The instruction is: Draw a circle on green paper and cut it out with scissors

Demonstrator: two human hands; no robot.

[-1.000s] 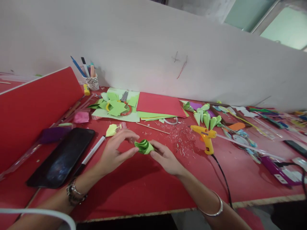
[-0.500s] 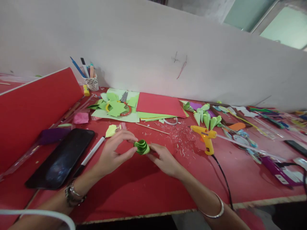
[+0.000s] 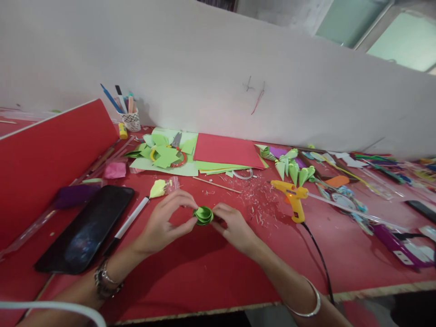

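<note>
Between my two hands is a green rolled paper piece [image 3: 204,216], its curled layers facing up like a small rosebud. My left hand [image 3: 166,221] pinches its left edge with thumb and fingertips. From the other side my right hand [image 3: 235,226] grips the right edge, its fingertips partly hidden behind the paper. The piece is held just above the red table [image 3: 204,277]. Left of my left hand lie a white marker [image 3: 132,218] with a black cap and a crumpled yellow paper [image 3: 158,188].
A yellow glue gun [image 3: 291,197] with a black cord lies to the right, near several green paper cones [image 3: 294,168]. Green paper pieces with scissors [image 3: 176,140] and red sheets [image 3: 226,150] are at the back. A phone [image 3: 86,229] lies on the left.
The rolled green paper has turned between my fingers, so its open layered end now faces up more toward me. Both hands keep hold of it in about the same place.
</note>
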